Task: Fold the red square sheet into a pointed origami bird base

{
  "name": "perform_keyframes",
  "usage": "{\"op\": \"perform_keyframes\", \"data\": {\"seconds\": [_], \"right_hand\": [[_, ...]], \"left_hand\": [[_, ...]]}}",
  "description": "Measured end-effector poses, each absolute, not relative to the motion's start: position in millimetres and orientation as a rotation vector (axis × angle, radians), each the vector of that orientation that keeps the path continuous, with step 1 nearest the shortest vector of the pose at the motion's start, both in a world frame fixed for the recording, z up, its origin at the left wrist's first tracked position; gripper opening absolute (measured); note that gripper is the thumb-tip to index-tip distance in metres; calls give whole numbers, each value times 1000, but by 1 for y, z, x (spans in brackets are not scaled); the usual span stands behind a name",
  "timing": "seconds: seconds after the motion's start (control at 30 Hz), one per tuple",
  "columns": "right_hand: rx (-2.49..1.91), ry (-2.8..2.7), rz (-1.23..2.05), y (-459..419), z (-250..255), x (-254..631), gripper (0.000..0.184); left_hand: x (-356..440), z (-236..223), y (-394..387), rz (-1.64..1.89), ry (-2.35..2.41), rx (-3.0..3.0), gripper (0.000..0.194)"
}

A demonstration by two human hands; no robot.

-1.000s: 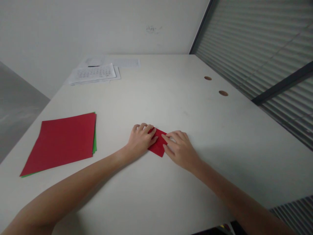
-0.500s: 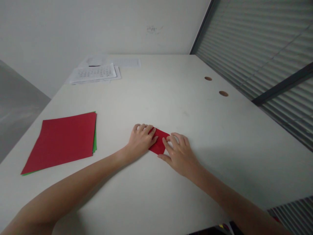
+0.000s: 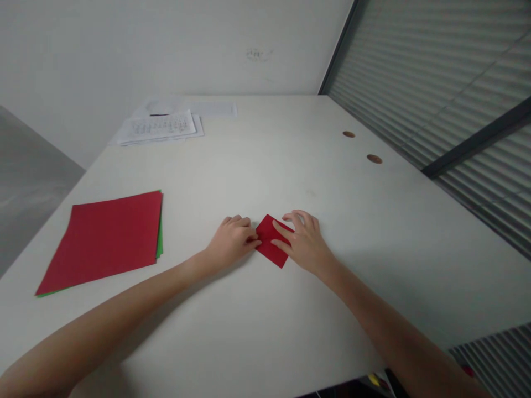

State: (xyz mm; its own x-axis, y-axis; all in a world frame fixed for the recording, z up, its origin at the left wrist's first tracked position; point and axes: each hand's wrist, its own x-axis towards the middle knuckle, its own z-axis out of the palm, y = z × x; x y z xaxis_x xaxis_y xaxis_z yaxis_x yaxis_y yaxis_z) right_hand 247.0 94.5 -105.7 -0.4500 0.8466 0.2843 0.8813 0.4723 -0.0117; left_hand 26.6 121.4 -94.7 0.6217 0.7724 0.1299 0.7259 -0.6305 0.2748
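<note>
A small folded piece of red paper (image 3: 271, 251) lies flat on the white table between my hands, one corner turned toward me. My left hand (image 3: 234, 237) pinches its left corner between thumb and curled fingers. Over the right part of the paper, my right hand (image 3: 305, 237) is spread, with thumb and index fingertips resting on its surface. The other fingers of that hand reach past the far right edge. My right hand covers the paper's right corner.
To the left lies a stack of red sheets (image 3: 103, 237) with green paper (image 3: 160, 243) showing beneath. Written white papers (image 3: 160, 126) lie at the far left. Two round holes (image 3: 374, 158) pierce the tabletop near the window blinds (image 3: 456, 83) on the right.
My left hand has gone from lying over the paper's left side to pinching its left corner. The paper has turned slightly, and my right hand's fingers have moved further onto it.
</note>
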Motion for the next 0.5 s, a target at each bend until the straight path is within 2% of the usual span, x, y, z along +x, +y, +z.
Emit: {"op": "perform_keyframes", "data": {"seconds": [0.17, 0.33, 0.5], "right_hand": [[-1483, -2444, -226, 94, -114, 250, 40], [-1481, -2445, -203, 94, -113, 249, 40], [-1471, -2472, -173, 96, -113, 250, 42]], "left_hand": [[12, -105, 130, 471, 1323, 2477, 16], [4, -105, 123, 538, 1062, 2648, 18], [7, -99, 112, 565, 1001, 2731, 34]]}}
